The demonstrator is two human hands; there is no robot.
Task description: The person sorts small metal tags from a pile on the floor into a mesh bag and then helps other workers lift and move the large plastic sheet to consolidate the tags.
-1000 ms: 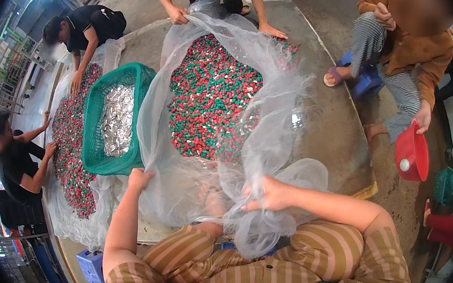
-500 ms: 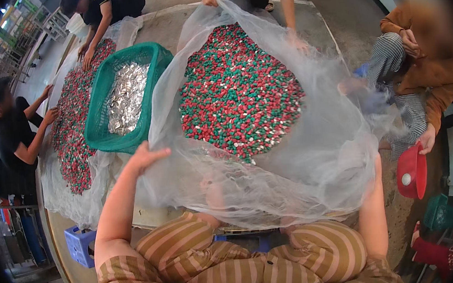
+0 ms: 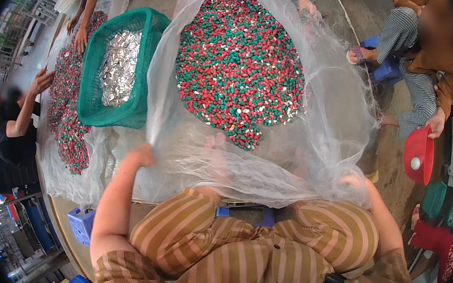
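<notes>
Net sheet: I have the pale, see-through net [image 3: 339,110] straight ahead of the knees, spread around and partly under the pile, its near edge slung between both hands.
Pile: the red, green and white pieces [image 3: 237,57] lie beyond the hands, long axis running away from the wearer, narrowing to a point on the near side.
Left hand: I read the left hand [image 3: 141,156] as curled tight on a gathered net edge, though it is blurred; that fold runs away up the pile's left flank.
Right hand: the right hand [image 3: 355,180] looks closed on bunched net near the right knee; mesh veils the fingertips.
Nearer hand: left, slightly; it sits about level with the pile's tip, while the right is lower and closer to the body.
Left side: a green basket [image 3: 82,96] of silvery pieces [image 3: 121,67] stands just beyond the left hand.
Far right: I see a co-worker's hand [image 3: 308,7] by the net's far edge.
</notes>
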